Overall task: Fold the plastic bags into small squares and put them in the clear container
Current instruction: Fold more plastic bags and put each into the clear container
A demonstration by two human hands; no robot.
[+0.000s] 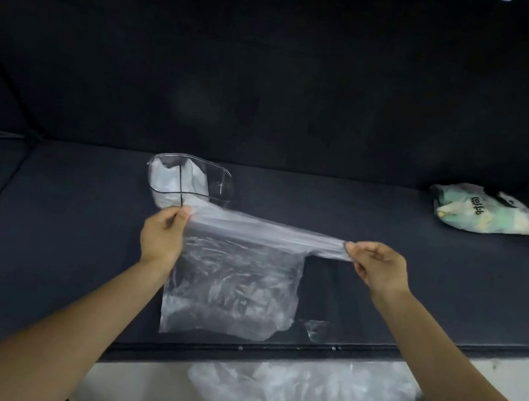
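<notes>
The thin, crinkled clear plastic bag (233,278) hangs stretched between 2 hands above the dark padded table (43,234). Left hand (162,236) pinches 1 top corner, right hand (376,264) pinches the other. Just beyond the left hand sits the clear plastic container (190,178), holding folded plastic. Far past the right hand lies a printed pale green bag (486,211).

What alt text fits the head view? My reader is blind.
Two hands, left hand and right hand, pinch a clear plastic bag stretched above a dark table. Behind sits a clear container.
</notes>
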